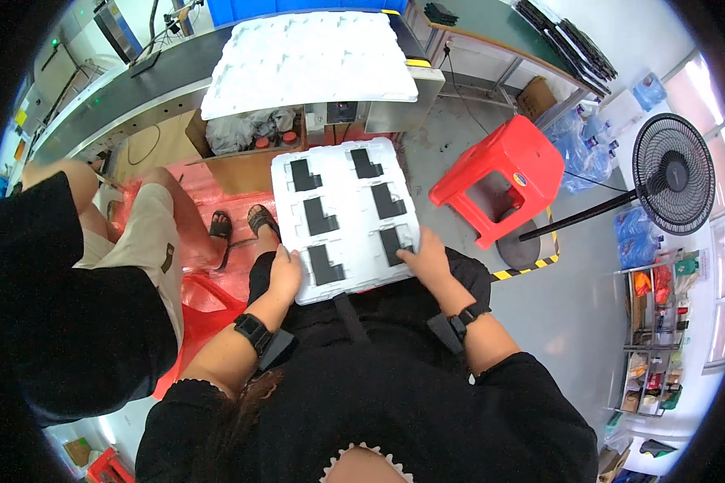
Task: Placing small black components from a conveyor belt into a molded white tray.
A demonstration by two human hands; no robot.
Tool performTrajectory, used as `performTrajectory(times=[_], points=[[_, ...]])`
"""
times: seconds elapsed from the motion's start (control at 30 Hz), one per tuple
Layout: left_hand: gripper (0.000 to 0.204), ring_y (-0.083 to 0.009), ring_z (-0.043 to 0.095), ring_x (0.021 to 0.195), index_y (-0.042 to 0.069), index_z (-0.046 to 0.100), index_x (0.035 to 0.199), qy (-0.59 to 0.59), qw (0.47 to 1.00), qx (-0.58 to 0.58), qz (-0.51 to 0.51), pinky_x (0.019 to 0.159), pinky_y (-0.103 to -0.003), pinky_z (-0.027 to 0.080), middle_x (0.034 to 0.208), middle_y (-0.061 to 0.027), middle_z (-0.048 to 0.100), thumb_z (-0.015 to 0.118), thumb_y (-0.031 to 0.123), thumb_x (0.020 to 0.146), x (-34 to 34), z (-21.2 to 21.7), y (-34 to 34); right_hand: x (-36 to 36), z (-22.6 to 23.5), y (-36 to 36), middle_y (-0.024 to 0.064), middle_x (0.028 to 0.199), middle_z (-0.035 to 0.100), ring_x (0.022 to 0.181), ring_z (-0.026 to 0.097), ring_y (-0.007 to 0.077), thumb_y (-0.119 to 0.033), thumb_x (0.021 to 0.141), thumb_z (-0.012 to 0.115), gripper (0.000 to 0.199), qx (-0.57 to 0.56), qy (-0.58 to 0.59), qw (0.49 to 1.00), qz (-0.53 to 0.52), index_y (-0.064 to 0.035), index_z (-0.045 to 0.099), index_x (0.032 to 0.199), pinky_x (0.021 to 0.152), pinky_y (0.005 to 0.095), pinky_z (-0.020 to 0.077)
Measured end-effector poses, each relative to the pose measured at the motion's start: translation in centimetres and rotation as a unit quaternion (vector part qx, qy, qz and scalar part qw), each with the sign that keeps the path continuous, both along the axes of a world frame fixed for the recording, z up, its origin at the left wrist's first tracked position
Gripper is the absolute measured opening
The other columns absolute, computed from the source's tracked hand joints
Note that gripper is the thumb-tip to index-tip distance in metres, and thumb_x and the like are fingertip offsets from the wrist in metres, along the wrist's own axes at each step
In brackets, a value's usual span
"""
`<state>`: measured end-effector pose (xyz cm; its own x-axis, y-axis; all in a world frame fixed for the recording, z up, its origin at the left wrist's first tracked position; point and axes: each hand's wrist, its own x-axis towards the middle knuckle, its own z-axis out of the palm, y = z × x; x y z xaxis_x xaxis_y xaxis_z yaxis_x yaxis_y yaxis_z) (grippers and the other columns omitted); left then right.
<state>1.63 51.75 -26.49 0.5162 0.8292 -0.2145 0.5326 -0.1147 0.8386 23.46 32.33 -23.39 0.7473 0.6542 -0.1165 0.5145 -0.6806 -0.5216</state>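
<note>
A white moulded plastic tray point(350, 217) rests above my lap, tilted a little. Several flat black L-shaped pieces point(320, 216) lie in its recesses in two columns. My left hand point(286, 275) grips the tray's near left edge, thumb on top and fingers hidden beneath. At the near right edge, my right hand point(428, 262) is closed on the tray, its thumb beside the nearest right black piece point(392, 245); whether it touches that piece I cannot tell. Beyond, a larger stack of white trays point(310, 60) sits on the conveyor's edge.
A dark conveyor belt point(169, 68) runs across the far left. Close on my left sits another person point(80, 298) in black top and light shorts. To the right stand a red stool point(503, 177) and a black fan point(673, 173). A cardboard box point(242, 173) holds plastic bags and bottles.
</note>
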Motion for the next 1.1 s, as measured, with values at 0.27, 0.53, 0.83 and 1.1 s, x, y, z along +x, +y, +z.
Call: performTrajectory(times=[0.27, 0.53, 0.83, 1.1], points=[[0.029, -0.0430, 0.052, 0.094, -0.008, 0.040, 0.109, 0.011, 0.999, 0.048, -0.017, 0.081, -0.043, 0.040, 0.096, -0.0309, 0.054, 0.037, 0.010, 0.087, -0.4, 0.3, -0.4, 1.5, -0.1, -0.2, 0.0233, 0.115, 0.047, 0.110, 0.044, 0.0382, -0.040, 0.062, 0.073, 0.087, -0.110, 0.113, 0.987, 0.029, -0.0011, 0.029, 0.126, 0.090, 0.0438, 0.0381], [0.046, -0.0402, 0.050, 0.100, -0.010, 0.029, 0.119, 0.002, 0.998, 0.030, -0.052, 0.086, -0.039, 0.038, 0.104, -0.0316, 0.050, 0.046, 0.013, 0.083, -1.7, 0.2, -0.8, 17.8, 16.5, 8.3, 0.0126, 0.093, 0.054, 0.080, 0.053, 0.0245, -0.066, 0.076, 0.043, 0.076, 0.345, 0.252, 0.891, -0.151, -0.0005, 0.045, 0.114, 0.062, 0.0372, 0.0449], [0.071, -0.0439, 0.023, 0.123, -0.009, 0.023, 0.126, 0.088, 0.942, 0.253, -0.201, 0.104, -0.043, 0.020, 0.132, -0.0311, 0.021, 0.060, 0.008, 0.069, 1.0, 6.9, -1.3, 20.5, 19.5, 9.4, 0.0151, 0.100, 0.059, 0.088, 0.060, 0.0217, -0.012, 0.076, 0.059, 0.040, 0.376, 0.483, 0.790, -0.011, 0.0077, 0.048, 0.110, 0.082, 0.0318, 0.0474], [0.057, -0.0266, 0.025, 0.128, 0.005, 0.033, 0.129, 0.107, 0.752, 0.403, -0.510, 0.101, -0.051, 0.020, 0.138, -0.0127, 0.025, 0.051, 0.030, 0.082, 12.0, 6.0, -0.9, 13.3, 21.2, 5.4, 0.0185, 0.105, 0.056, 0.091, 0.059, 0.0261, -0.006, 0.076, 0.055, 0.041, 0.495, 0.509, 0.704, -0.035, 0.0097, 0.044, 0.112, 0.082, 0.0361, 0.0489]])
